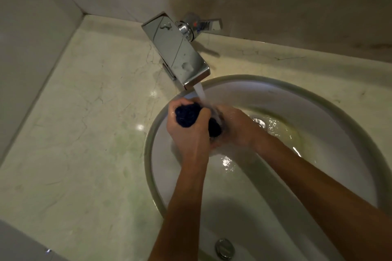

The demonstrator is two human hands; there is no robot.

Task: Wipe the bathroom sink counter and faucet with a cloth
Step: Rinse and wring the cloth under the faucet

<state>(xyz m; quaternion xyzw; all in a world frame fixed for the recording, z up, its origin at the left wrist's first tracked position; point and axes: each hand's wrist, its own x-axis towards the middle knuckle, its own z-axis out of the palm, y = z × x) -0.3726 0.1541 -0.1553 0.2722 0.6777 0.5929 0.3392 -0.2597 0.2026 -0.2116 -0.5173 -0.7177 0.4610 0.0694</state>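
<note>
both hands, left [186, 131] and right [231, 127], grip cloth [187, 117] under faucet [176, 48] stream, over sink [318, 99].

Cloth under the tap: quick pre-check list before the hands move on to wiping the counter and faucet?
1. Cloth held: ok. The left hand and right hand both grip the dark blue cloth, bunched between them.
2. Cloth wetted: ok. The water stream from the faucet lands where the hands meet.
3. Water shut off: not ok, it is running; the lever handle sits untouched.
4. Cloth wrung out: cannot tell.
5. Basin draining: cannot tell. Water lies in the sink and the drain is hard to make out.
6. Marble counter free to wipe: ok, nothing stands on the visible part.
</note>
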